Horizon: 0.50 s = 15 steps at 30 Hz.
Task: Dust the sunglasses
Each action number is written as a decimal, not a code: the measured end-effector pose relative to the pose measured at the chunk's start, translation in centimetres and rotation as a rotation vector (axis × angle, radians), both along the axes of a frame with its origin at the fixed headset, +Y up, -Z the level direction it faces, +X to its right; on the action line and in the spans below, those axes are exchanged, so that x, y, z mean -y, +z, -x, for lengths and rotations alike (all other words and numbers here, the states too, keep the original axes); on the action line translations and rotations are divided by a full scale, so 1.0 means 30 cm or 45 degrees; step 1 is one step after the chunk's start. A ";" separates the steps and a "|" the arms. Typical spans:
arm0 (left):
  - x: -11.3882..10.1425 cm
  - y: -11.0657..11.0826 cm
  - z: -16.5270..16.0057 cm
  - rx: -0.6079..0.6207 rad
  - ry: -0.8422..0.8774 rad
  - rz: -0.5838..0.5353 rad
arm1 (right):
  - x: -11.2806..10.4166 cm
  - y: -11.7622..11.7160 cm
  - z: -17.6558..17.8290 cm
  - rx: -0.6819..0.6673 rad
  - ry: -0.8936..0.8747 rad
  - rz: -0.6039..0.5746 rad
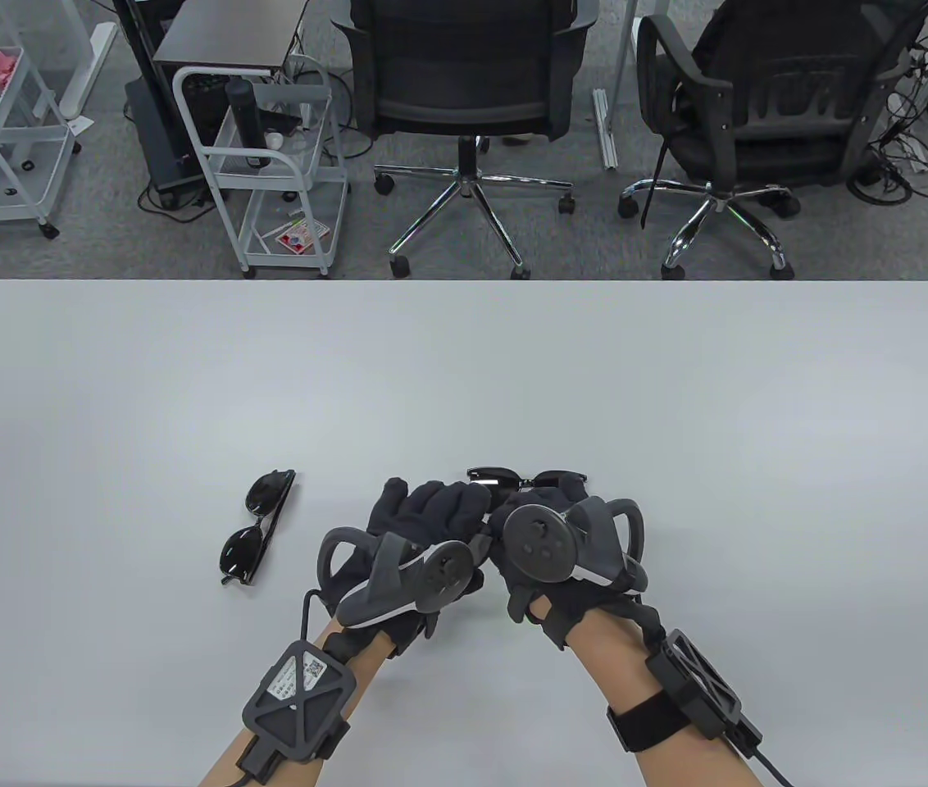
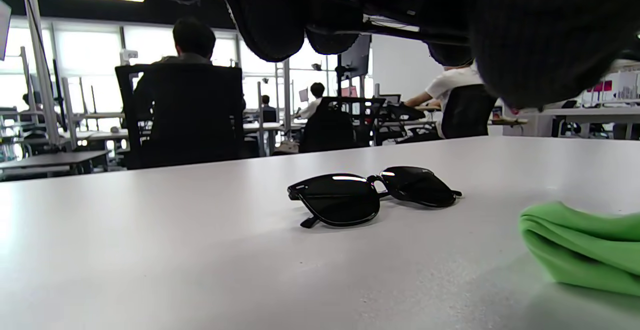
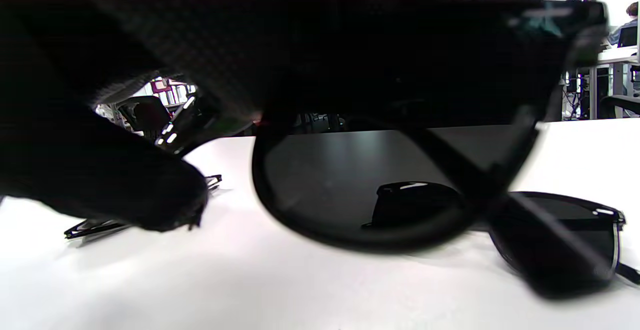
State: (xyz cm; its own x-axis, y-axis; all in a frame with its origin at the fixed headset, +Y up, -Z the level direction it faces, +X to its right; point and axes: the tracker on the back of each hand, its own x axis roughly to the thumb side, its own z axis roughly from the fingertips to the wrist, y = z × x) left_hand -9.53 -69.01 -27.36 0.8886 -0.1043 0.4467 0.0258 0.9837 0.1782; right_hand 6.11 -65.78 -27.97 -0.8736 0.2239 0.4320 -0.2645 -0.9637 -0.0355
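A black pair of sunglasses lies folded on the white table, left of my hands. My right hand grips another black pair; its dark lens fills the right wrist view. A further pair lies on the table behind it. Dark frames show just past my fingertips in the table view. My left hand sits against the right hand with fingers loosely curved and nothing visible in them. A folded green cloth lies on the table beside a pair of sunglasses in the left wrist view.
Two black office chairs and white wire carts stand on the floor beyond the table's far edge. Thin dark frame arms lie on the table at the left of the right wrist view.
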 end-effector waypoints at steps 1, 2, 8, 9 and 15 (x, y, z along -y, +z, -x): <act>-0.002 0.003 -0.002 0.002 -0.012 -0.016 | -0.001 0.001 -0.002 -0.001 -0.005 -0.001; -0.004 0.007 -0.005 0.004 -0.024 -0.041 | -0.002 0.003 -0.004 -0.001 -0.018 -0.005; -0.008 0.008 -0.006 -0.003 -0.049 -0.044 | 0.000 0.001 -0.021 -0.008 -0.068 -0.001; -0.007 0.006 -0.003 -0.011 -0.053 -0.038 | -0.003 -0.001 -0.028 -0.011 -0.095 0.011; 0.010 -0.047 0.078 -0.163 0.077 0.120 | -0.027 -0.025 -0.160 0.090 -0.497 0.011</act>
